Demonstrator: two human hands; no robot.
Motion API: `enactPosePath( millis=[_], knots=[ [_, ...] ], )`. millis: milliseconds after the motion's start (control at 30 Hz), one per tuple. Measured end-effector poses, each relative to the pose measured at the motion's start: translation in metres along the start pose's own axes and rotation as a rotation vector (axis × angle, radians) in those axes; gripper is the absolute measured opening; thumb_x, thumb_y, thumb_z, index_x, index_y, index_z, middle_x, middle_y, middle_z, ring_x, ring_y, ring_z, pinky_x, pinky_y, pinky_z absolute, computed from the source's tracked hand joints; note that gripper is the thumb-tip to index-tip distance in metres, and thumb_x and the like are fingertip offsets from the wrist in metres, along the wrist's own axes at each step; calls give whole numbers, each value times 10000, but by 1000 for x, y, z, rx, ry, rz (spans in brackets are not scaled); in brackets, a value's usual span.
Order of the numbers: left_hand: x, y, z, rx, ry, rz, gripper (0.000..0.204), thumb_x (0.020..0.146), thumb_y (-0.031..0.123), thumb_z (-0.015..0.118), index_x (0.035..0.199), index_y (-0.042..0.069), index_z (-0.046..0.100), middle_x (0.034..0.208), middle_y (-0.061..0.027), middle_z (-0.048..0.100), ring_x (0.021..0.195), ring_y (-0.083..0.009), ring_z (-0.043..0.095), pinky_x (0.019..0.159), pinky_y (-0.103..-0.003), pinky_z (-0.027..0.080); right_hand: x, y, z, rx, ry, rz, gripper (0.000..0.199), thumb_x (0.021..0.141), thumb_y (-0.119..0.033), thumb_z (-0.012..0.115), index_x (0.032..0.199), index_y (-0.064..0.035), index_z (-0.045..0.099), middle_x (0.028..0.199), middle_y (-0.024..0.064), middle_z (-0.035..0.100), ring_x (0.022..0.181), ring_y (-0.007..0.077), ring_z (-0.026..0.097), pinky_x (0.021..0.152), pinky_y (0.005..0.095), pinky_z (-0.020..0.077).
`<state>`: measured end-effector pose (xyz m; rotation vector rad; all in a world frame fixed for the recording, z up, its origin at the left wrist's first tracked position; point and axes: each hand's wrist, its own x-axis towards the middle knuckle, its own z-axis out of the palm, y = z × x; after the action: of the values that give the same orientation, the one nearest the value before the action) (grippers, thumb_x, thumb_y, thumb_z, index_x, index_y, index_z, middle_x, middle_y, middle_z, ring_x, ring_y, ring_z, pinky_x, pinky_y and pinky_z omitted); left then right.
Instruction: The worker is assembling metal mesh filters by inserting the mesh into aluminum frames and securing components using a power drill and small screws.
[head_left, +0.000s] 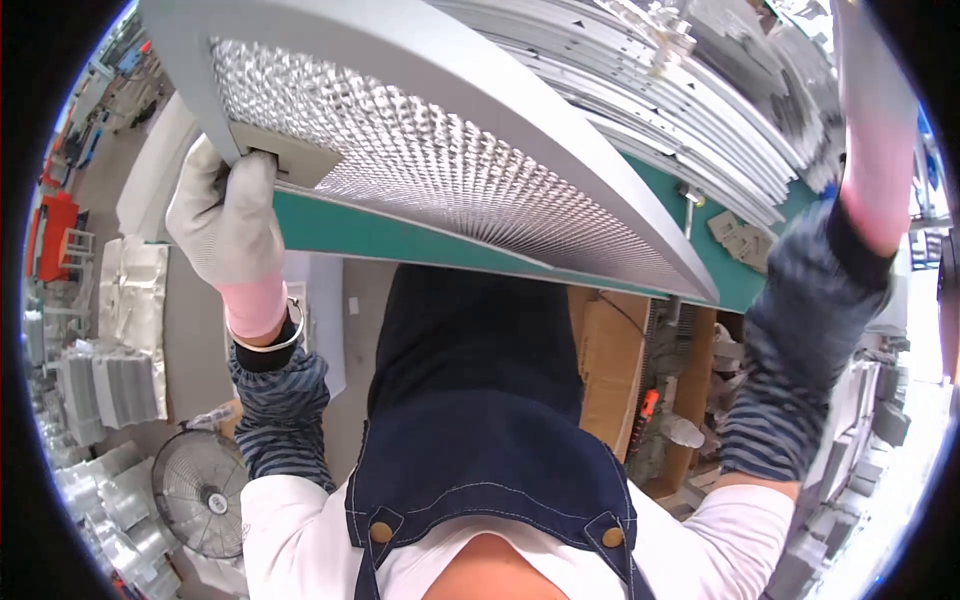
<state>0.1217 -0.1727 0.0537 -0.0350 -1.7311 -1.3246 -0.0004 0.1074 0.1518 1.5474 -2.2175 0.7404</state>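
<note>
Head view, looking down along the person's chest. The landmark is the filter panel (440, 150), a large grey-framed sheet of embossed metal mesh held raised and tilted across the upper middle of the picture, above the green table edge (400, 238).

Left of the panel, at floor level: a red rack (55, 235), stacks of silvery parts (110, 380) and, lower down, a fan (200, 490) lying with its grille up.

At the panel's left corner, the left hand (228, 215), in a white glove with a pink cuff, is closed around the frame beside a small flat tab (290, 160); the fingers wrap behind the frame and are partly hidden by it. A bracelet and a striped sleeve follow below.

Under the panel, the person's dark apron (480, 430) blocks most of the floor, and a cardboard box (610, 350) stands just right of it.

Beyond the panel's far edge, more stacked grey panels (680, 100) lie on the table.

Right of the panel, the right hand (875, 120) is raised at the picture's rim, blurred and pink-cuffed; whether it grips the panel's right end cannot be told. Pale bins (880, 400) lie below it.
</note>
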Motion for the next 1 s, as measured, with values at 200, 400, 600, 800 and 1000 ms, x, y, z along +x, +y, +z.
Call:
enactPosePath(
  millis=[200,400,600,800,1000],
  knots=[
    [-15,-69,53,-10,-6,84,255,900,30,606,1129,-80,622,1066,-181,677,991,-215,635,953,-346,475,-101,58,-38,255,-496,332,544,740,-101,735,1250,-7,572,1246,184,589,1159,249,573,978,344,440],
    [-3,-118,37,342,-163,223,562,861,156,687,1356,-8,480,1251,-164,587,1180,-263,551,1006,-370,416,-124,54,-1,236,-406,618,426,822,2,649,1243,-26,592,1045,134,673,915,195,656,844,286,492],
    [-37,-240,-120,1622,-509,-118,484,920,296,568,1390,236,470,1297,-63,543,1154,-320,528,920,-438,481,-108,46,16,208,-337,543,447,806,9,655,1246,-31,587,1060,176,660,909,277,672,823,317,518],
    [3,-231,-101,1461,-749,-167,318,906,328,600,1138,111,577,1022,-127,583,1002,-330,587,805,-446,501,-142,9,108,-613,-274,294,394,782,-135,599,1164,-43,588,1029,144,609,933,306,599,737,370,533],
    [13,-222,-38,1177,-744,-81,191,917,237,552,1005,69,573,962,-188,655,892,-391,630,765,-474,505,-156,4,193,-210,-253,498,531,723,-301,746,1135,-12,576,1126,187,546,1049,384,517,919,472,431]
  ],
)
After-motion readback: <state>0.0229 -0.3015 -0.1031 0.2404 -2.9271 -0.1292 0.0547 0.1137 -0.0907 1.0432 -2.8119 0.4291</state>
